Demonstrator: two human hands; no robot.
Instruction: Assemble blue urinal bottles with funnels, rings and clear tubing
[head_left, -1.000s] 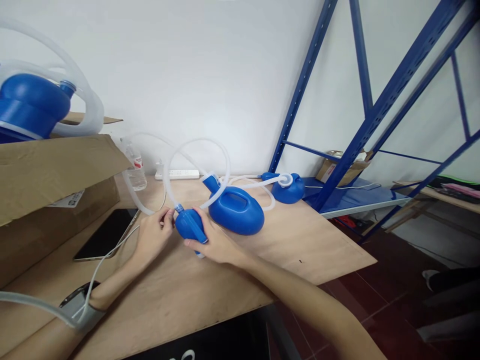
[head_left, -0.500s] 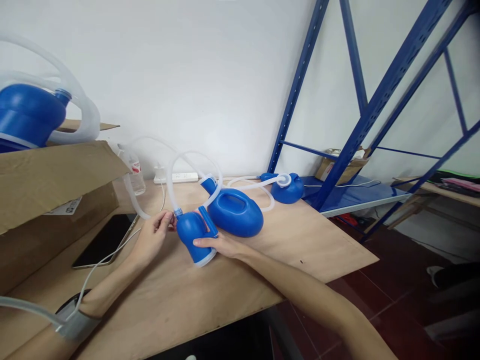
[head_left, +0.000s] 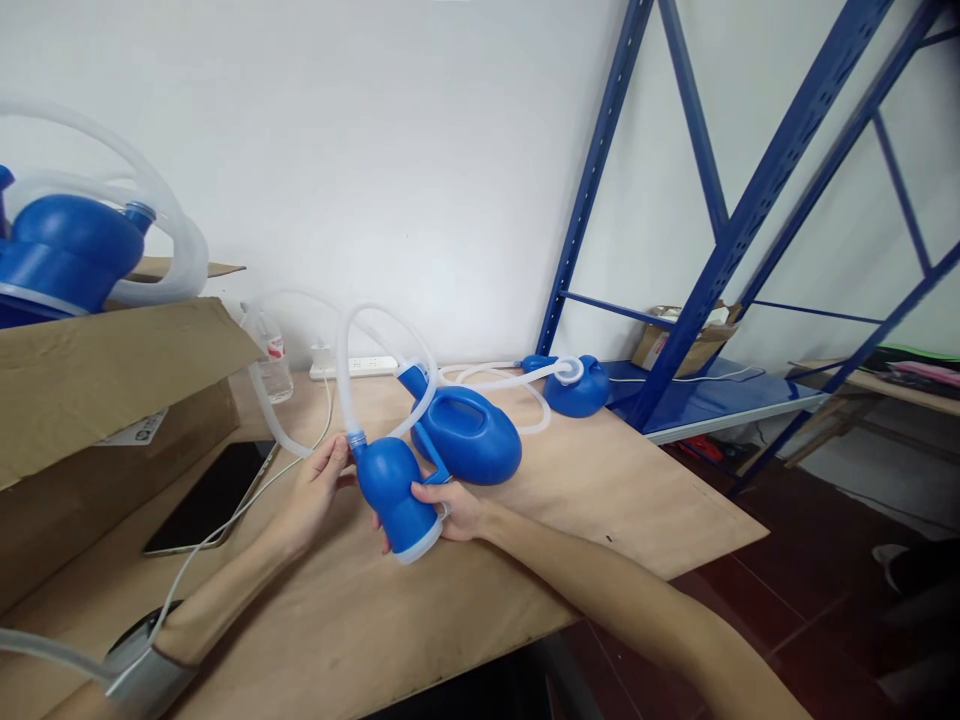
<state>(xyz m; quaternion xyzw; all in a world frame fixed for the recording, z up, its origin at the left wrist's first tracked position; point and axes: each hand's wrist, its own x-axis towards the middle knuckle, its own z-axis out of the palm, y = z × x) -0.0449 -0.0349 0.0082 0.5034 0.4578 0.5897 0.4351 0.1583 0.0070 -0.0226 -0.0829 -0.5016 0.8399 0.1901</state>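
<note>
Head view: blue container (head_left: 394,488) slants lengthwise (neck (head_left: 358,444) up-left).

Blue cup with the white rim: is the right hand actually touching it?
Touching. The head view shows the thumb of the right hand lying on the blue cup, above its white rim, with fingertips showing past the opposite edge.

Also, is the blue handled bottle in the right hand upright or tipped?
Tipped: the blue handled bottle leans in the right hand, its neck pointing up and left, its white-rimmed end down and right.
</note>
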